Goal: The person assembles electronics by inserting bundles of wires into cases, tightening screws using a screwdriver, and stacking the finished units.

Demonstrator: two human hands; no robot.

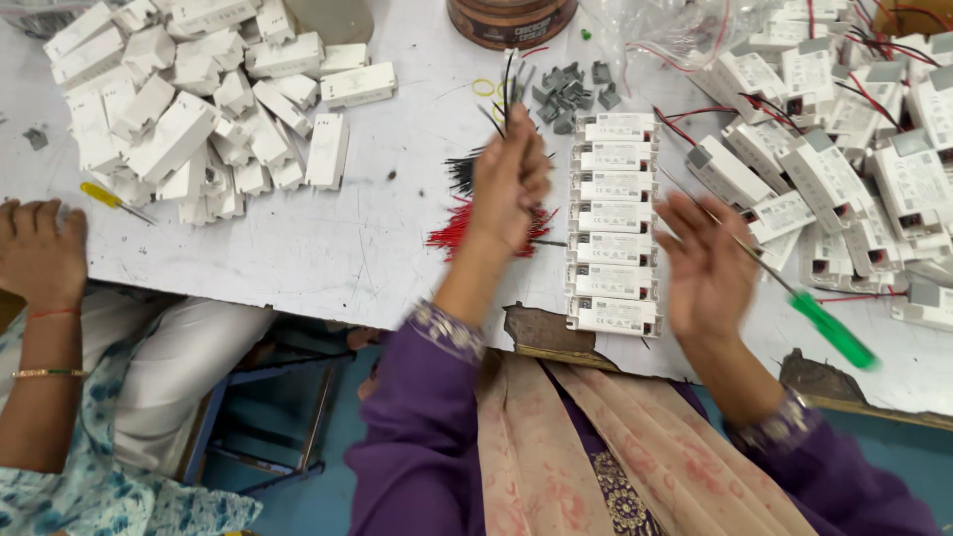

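Black wires (508, 87) stood pinched in your left hand (511, 179) above the red wire pile (459, 226) on the counter (338, 248), while your right hand (707, 266), fingers loosely spread, carried a green-handled screwdriver (832, 331) beside the row of white driver boxes (615, 220).

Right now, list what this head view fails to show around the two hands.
- Right hand: motion-blurred; its grip on the green-handled screwdriver is unclear.
- Left hand: its fingers hide how the black wires are pinched.
- Red wires: partly hidden behind the left wrist.
- White boxes in a row: labels too small to read.
- Brown round container: cut off by the top edge.
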